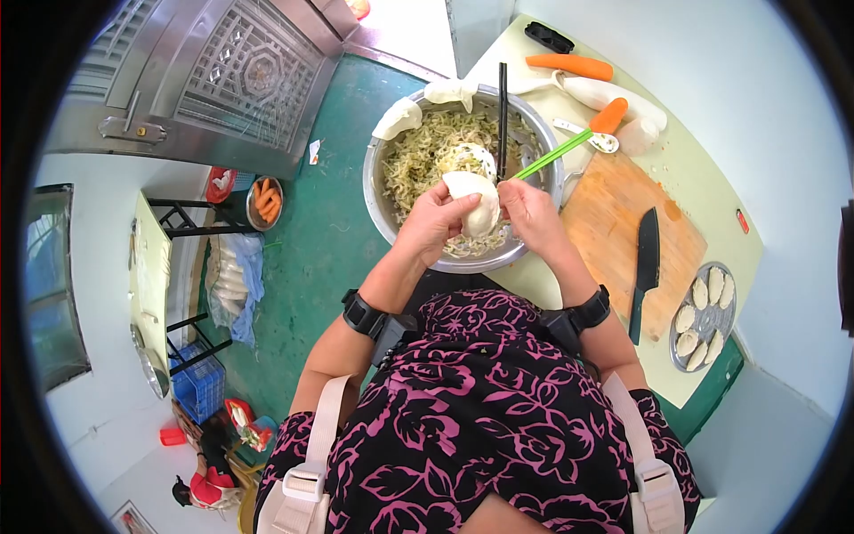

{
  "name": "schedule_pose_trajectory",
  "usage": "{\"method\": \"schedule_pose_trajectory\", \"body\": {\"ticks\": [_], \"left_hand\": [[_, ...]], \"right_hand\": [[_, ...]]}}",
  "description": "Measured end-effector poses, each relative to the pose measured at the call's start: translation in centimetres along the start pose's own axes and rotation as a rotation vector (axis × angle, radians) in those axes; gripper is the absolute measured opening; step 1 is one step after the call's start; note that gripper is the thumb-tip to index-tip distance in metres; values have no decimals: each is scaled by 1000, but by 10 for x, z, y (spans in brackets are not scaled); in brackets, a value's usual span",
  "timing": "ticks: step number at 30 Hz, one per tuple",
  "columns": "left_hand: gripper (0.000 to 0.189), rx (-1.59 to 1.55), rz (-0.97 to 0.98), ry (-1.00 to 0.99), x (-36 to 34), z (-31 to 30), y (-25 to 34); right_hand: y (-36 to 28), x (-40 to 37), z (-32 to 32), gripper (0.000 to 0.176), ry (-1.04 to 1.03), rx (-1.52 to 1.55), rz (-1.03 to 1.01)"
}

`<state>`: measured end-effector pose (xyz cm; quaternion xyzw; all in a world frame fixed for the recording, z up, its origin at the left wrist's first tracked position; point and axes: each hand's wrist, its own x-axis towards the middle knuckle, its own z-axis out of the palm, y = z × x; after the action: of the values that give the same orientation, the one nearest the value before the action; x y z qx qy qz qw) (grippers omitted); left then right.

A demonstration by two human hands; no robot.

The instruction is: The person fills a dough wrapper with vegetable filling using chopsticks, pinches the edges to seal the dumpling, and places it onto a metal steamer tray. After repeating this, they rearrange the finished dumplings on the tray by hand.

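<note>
A folded dumpling (480, 216) of pale dough is between my hands, over a large metal bowl (374, 200) of shredded vegetable filling (411, 169). My left hand (436, 222) grips it, thumb across the front. The fingers of my right hand (532, 216) are closed in a pinch at its right edge. Green chopsticks (553, 155) slant across the bowl's right rim, their lower ends near my right fingers. Dark chopsticks (503, 116) stand in the filling. Pale, limp sheets (398, 118) hang over the far rim.
Right of the bowl lie a wooden cutting board (614, 222) and a black knife (648, 258). Several shaped dumplings sit on a round metal tray (703, 313). A carrot (569, 66) and a white radish (614, 96) lie behind. Another person (213, 485) is at lower left.
</note>
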<state>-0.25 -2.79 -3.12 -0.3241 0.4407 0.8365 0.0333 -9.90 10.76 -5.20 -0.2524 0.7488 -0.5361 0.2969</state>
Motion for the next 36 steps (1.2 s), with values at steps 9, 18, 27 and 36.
{"method": "schedule_pose_trajectory", "body": {"ticks": [9,18,27,36], "left_hand": [[32,-158,-22,-53,-3,2,-5],[34,-136,28,-6,2,-1,-10],[36,-15,57,10,-2,2,-13],[36,-214,63,26,2,2,-8]], "right_hand": [[-7,0,4,31,74,-160,-154],[-1,-3,2,31,-12,49,19],[9,2,9,30,109,-58,-133],[-4,-2,0,34,4,146,118]]}}
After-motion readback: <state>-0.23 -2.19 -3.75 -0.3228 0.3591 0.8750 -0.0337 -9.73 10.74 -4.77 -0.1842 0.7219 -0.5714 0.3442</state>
